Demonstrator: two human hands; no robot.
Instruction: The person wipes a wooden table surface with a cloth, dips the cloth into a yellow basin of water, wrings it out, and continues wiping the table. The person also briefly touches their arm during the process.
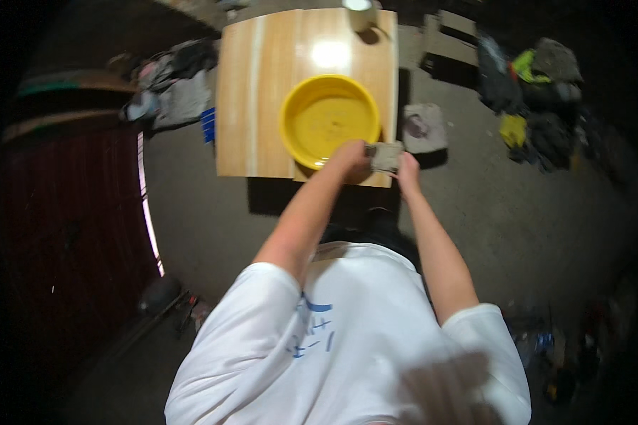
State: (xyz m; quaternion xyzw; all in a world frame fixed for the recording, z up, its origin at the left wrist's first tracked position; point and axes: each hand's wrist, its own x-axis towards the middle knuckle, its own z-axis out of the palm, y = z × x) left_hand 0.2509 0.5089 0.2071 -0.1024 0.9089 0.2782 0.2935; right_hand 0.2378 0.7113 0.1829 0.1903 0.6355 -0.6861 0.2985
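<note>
A small greyish, folded cloth-like piece [386,157] is held between my two hands over the near right corner of a wooden tabletop [271,95]. My left hand [354,158] grips its left side, close to the rim of a round yellow plastic basin [329,119]. Fingers of my right hand [407,170] are on its right edge. Inside, the basin shows a bare yellow bottom. A pale cup or roll [360,16] stands at the far right of the tabletop.
Right of the table is a pale block-like seat with a round dark patch [425,128]. Cardboard boxes [454,40] stand beyond it. Bags and clothes [542,106] lie at the right, more cloths [183,95] at the left, beside a blue crate-like thing [208,125].
</note>
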